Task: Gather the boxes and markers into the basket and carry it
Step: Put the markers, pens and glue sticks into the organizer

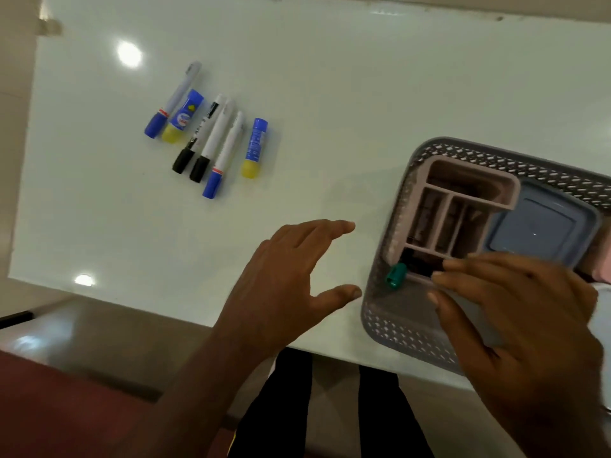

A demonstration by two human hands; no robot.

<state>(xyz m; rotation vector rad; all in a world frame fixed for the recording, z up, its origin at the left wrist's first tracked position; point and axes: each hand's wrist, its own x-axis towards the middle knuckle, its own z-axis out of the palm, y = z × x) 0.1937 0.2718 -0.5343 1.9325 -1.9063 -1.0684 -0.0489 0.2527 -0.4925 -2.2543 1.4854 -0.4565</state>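
Observation:
A grey perforated basket stands at the table's right near edge. Inside it lie a pinkish divided box, a blue-grey lidded box and a green-capped marker. My right hand hovers over the basket's near part, fingers relaxed, fingertips near the divided box's front edge; nothing is visibly held. My left hand floats open above the table just left of the basket. A row of several markers with two blue-and-yellow glue sticks lies on the table at the upper left.
The white glossy table ends in a near edge running diagonally below my hands. Beyond that edge are a tiled floor and my dark-trousered legs. Something pale and pink peeks in at the far right edge.

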